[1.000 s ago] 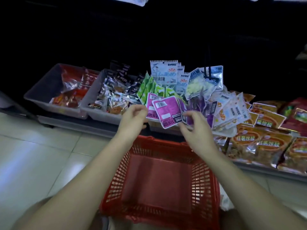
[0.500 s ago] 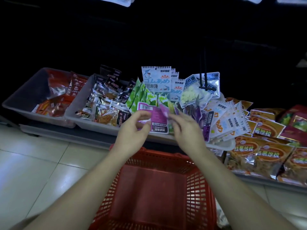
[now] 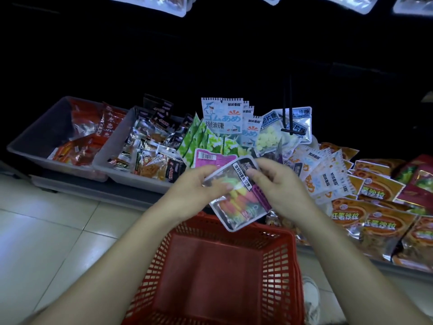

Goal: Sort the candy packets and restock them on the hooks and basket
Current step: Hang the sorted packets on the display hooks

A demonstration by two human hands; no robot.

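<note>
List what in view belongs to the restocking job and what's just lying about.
Job: clear candy packet, gripped by left hand and right hand; pink packet behind it; black hook; red basket.
Lying about: grey tub of red packs; grey tub of dark packs; orange snack bags.
</note>
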